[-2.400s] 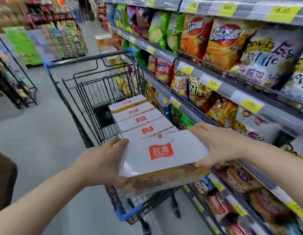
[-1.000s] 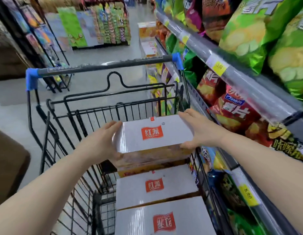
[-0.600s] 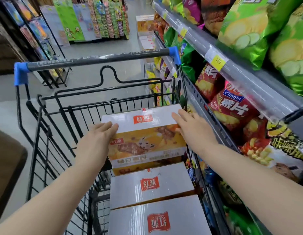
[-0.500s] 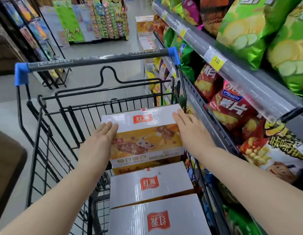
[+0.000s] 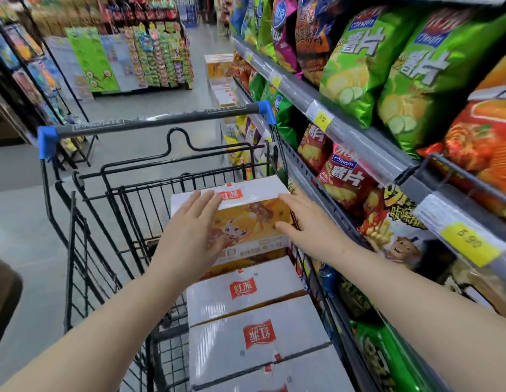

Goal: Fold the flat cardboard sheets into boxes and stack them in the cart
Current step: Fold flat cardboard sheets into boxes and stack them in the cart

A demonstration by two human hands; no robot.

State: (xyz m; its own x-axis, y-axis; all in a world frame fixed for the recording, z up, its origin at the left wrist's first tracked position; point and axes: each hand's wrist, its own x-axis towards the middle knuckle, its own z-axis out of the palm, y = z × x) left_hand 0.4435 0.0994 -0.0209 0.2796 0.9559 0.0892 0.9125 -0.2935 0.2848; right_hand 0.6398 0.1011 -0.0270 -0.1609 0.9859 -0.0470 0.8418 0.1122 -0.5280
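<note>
**Folded box at the handle end of the cart, both hands flat against it**

Shelving (image 5: pixel 359 142) runs along the right side of the aisle, its tiers packed with green, red and orange snack bags; yellow price tags sit on the shelf edges. The black wire cart (image 5: pixel 110 222) stands just beside the shelving, its grey push bar with blue end caps at the far end of the view. A row of white-topped boxes (image 5: pixel 246 321), each bearing a red logo, lies flat along the cart's right side, one touching the next. At the far end of this row, against the wire wall below the push bar, stands the top box (image 5: pixel 254 219); it rests on another box, and its white logo face and orange printed face are both in view. The left hand (image 5: pixel 189 236) lies over the near-left part of the orange face, fingers straight and spread, with fingertips reaching the white face; whether the palm touches cannot be told. The right hand (image 5: pixel 305 224) lies open at the box's right edge, fingers straight and together, between the box and the cart's right wall. Neither hand grips anything.
</note>
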